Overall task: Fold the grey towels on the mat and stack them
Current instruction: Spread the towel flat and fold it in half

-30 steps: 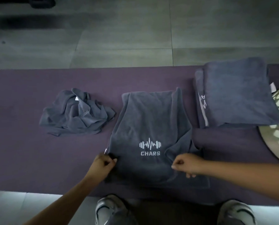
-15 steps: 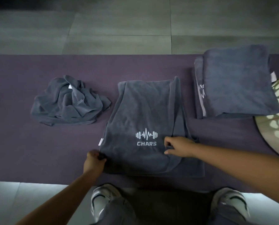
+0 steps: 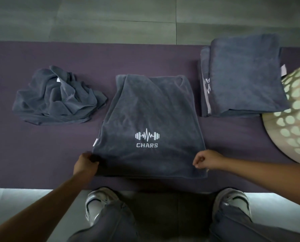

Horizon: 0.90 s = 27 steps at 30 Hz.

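A grey towel (image 3: 149, 123) w/ a white CHARS logo (image 3: 147, 138) lies flat mid purple mat (image 3: 58, 145). Left hand (image 3: 86, 165) and right hand (image 3: 207, 160) each pinch a near corner, fingers curled. Crumpled towel (image 3: 58, 96) lies to the left, folded stack (image 3: 243, 75) to the right.

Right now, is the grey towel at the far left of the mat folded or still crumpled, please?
Crumpled: the left towel lies bunched in loose creases, unlike the flat folded stack at right.

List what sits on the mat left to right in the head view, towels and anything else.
crumpled towel → logo towel, a hand at each near corner → folded stack → perforated basket at the right edge.
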### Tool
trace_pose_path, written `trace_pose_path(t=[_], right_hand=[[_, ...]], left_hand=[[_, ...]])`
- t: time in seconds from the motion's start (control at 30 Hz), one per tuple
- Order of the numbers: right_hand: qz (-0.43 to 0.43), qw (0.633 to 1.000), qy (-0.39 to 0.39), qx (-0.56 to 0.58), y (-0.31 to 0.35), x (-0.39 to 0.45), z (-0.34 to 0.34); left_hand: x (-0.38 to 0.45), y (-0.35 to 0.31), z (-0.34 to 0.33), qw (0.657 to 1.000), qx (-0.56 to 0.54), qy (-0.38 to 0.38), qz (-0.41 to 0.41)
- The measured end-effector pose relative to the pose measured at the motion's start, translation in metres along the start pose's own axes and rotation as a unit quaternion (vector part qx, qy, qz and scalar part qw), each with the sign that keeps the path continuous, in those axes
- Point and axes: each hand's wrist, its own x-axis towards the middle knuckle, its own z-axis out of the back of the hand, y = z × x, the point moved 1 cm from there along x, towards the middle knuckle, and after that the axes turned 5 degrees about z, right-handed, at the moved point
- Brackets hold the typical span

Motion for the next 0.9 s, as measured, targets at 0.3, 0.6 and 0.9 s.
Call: trace_pose_path(t=[0.3,0.6,0.9], right_hand=[[0.076,0.951,-0.02,-0.3,0.013,-0.006,0.005],[0.158,0.909,-0.015,-0.386,0.019,0.003,-0.023],[0.125,0.966,-0.015,-0.227,0.04,0.014,-0.006]], left_hand=[[-0.004,-0.011,0.001,0.998,-0.03,0.043,0.019],[-0.014,-0.01,0.007,0.994,0.065,0.073,-0.056],[0.005,-0.036,0.017,0.996,0.044,0.067,-0.05]])
